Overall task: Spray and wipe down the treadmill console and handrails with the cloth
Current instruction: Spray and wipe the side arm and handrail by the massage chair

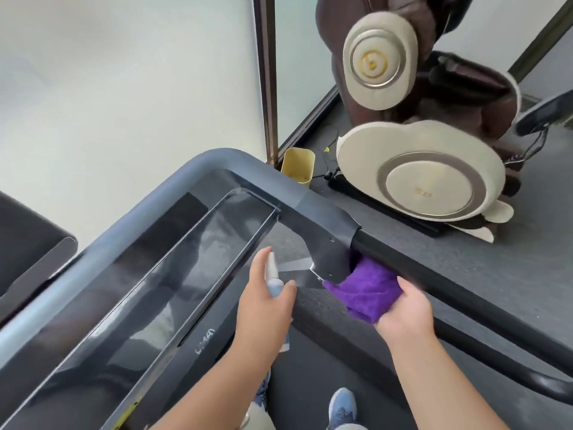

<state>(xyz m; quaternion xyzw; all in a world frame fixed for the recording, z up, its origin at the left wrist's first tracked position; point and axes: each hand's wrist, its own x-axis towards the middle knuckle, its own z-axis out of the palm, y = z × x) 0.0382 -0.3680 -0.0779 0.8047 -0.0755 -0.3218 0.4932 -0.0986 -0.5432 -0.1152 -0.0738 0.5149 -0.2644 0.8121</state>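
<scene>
On the treadmill, we grip a small spray bottle (274,276) in our left hand (263,302), its nozzle aimed toward the console (173,268), while our right hand (406,311) bunches the purple cloth (369,290) against the underside of the right handrail (434,268). We judge the wiping under way; next, the cloth likely needs drawing along the rail.

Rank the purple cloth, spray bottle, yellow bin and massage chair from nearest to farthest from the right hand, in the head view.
1. purple cloth, gripped by the right hand.
2. spray bottle, to its left, in the left hand.
3. yellow bin, on the floor beyond the console.
4. massage chair, far right.
</scene>
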